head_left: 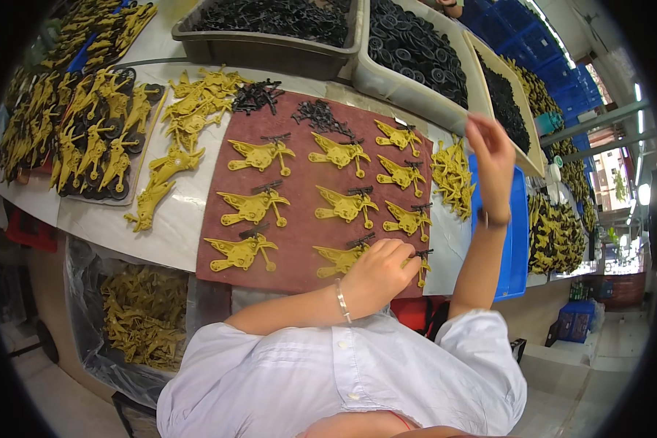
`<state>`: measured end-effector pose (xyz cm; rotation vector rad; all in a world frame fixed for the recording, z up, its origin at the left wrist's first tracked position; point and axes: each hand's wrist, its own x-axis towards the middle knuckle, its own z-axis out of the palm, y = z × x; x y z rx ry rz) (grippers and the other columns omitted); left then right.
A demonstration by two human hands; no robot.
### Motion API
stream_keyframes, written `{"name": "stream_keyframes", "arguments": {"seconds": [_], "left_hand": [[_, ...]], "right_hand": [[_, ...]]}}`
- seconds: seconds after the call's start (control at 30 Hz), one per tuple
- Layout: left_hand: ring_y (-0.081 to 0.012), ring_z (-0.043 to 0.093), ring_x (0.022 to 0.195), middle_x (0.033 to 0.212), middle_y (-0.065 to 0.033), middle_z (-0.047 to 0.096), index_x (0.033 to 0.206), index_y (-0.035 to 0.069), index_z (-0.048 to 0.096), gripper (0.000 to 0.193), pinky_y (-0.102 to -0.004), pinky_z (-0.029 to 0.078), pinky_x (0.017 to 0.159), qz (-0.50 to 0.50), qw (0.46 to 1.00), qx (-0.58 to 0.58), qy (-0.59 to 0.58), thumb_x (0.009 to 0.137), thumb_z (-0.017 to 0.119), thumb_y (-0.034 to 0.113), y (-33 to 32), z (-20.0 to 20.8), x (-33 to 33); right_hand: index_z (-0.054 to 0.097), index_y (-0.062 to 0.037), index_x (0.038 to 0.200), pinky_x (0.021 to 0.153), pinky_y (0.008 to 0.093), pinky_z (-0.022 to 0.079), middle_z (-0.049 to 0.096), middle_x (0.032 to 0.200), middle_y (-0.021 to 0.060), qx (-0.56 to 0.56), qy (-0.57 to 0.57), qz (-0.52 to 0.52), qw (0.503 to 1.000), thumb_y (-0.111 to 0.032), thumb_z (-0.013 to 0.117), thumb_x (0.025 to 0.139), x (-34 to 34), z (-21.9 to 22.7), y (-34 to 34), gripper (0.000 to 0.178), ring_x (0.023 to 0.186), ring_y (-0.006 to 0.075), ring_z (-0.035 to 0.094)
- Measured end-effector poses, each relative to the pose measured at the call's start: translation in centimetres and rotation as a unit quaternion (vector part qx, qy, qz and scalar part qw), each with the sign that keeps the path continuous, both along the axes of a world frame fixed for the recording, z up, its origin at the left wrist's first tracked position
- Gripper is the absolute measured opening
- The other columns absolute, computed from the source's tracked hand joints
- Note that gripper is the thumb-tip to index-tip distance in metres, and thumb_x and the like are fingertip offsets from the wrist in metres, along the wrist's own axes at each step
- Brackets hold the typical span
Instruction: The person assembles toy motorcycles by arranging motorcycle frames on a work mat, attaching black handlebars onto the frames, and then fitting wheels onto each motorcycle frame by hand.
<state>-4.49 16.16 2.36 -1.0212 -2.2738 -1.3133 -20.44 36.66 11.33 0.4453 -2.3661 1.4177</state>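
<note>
Yellow parts (250, 208) lie in rows on the red mat (297, 244), probably light and stiff, best pinched at the broad body. The left hand (378, 271) curls over the near row, grip hidden; farther right, the raised right hand (493, 155) bends its fingers narrow, contents unclear.

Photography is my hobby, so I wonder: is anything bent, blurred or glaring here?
All in the head view: the fisheye lens bows edges near the dark, rounded border; the raised right hand looks soft, perhaps from motion; glare washes out the windows at right.
</note>
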Motion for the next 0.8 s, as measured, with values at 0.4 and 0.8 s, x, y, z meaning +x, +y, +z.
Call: {"name": "stream_keyframes", "arguments": {"seconds": [0.4,0.8], "left_hand": [[-0.0236,0.064,0.085,0.093,-0.0081,0.066,0.092,0.003,0.07,0.021,-0.0333,0.052,0.07,0.249,0.96,0.095,-0.081,0.072,0.076,0.004,-14.6,2.9,-0.5],[-0.0238,0.064,0.084,0.09,-0.01,0.067,0.092,0.002,0.07,0.021,-0.0328,0.052,0.073,0.274,0.951,0.097,-0.108,0.072,0.077,0.004,-16.4,1.6,0.5]], "right_hand": [[0.035,-0.0412,0.143,0.106,0.0586,0.032,0.031,0.146,0.0278,0.522,-0.191,-0.008,0.831,-0.061,0.072,0.063,-26.6,-5.0,-9.2,0.091,0.13,0.0526,0.037],[0.044,-0.0154,0.133,0.093,0.0427,0.045,0.059,0.114,0.0237,0.451,-0.179,0.119,0.866,-0.045,0.07,0.072,-29.3,-6.3,-7.6,0.072,0.103,0.0354,0.059]]}}
